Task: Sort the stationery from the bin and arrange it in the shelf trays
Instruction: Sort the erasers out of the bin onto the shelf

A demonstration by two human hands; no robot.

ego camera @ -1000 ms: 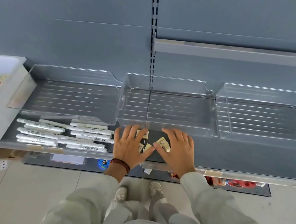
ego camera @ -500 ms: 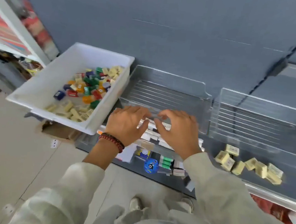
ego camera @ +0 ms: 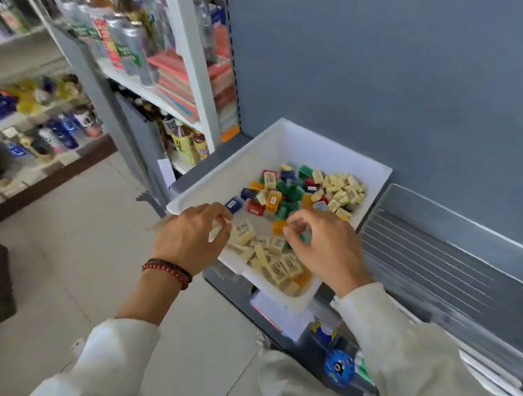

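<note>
A white bin sits at the left end of the shelf, holding several cream erasers and coloured ones. Both my hands are over its near part. My left hand hovers at the near-left rim, its curled fingers pinching a cream eraser. My right hand is over the middle of the pile, and its curled fingertips pinch another small cream eraser next to an orange one. A clear shelf tray lies right of the bin.
A grey back panel rises behind the bin. To the left stands a white shelf unit with bottles and stacked notebooks, and more stocked shelves lie further left. The tiled floor is below. A blue round item sits on the lower shelf.
My view swung left from the trays to the bin. Both hands left the loose erasers on the shelf, passed over the pens and now reach into the bin.
</note>
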